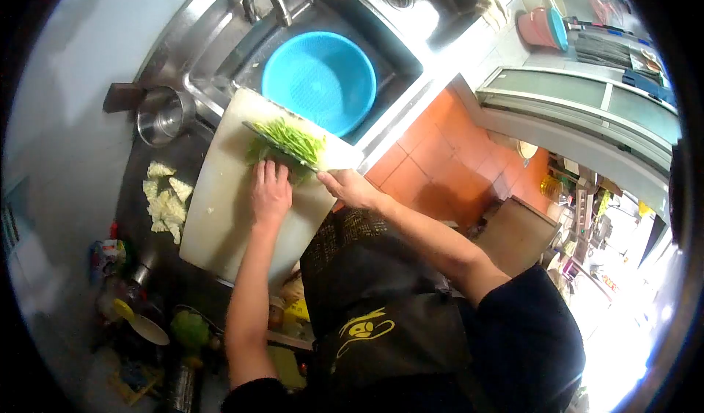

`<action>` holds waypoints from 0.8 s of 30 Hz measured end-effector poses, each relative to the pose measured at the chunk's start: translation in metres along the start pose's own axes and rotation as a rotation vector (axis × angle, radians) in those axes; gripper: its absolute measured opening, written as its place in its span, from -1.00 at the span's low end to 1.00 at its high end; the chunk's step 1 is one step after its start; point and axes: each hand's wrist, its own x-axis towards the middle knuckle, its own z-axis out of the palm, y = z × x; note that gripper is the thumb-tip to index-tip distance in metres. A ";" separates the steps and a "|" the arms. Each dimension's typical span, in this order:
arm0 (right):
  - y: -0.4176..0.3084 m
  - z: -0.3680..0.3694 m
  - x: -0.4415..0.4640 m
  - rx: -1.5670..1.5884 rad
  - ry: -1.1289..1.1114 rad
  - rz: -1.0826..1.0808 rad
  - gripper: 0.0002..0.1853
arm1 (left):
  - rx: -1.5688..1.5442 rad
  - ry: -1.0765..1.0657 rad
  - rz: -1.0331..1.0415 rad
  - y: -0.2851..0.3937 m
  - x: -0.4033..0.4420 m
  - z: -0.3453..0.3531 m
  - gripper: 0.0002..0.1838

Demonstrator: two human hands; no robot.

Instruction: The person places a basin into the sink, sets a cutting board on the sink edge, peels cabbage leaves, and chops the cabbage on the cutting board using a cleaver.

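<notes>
Green stems point(299, 140) lay near the sink end of the pale cutting board point(220, 178), with the knife point(281, 146) across them. Your right hand point(350, 188) was closed round its handle, while your left hand point(272, 189) sat apart from it, fingers bent at the near side of the stems; whether they pinched or only pressed, I couldn't tell. With those fingers so near the blade, good cutting called for curled tips, knuckles forward and the thumb tucked behind. Short, even strokes suited such thin stalks better than hard chops. Because the board reached to the blue basin point(319, 83) in the sink point(396, 53), a compact pile, gathered away from that edge, was the safer arrangement.
</notes>
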 end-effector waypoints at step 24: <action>0.003 -0.005 -0.016 -0.320 0.011 -0.141 -0.32 | -0.060 -0.168 -0.088 0.001 -0.010 0.008 -0.69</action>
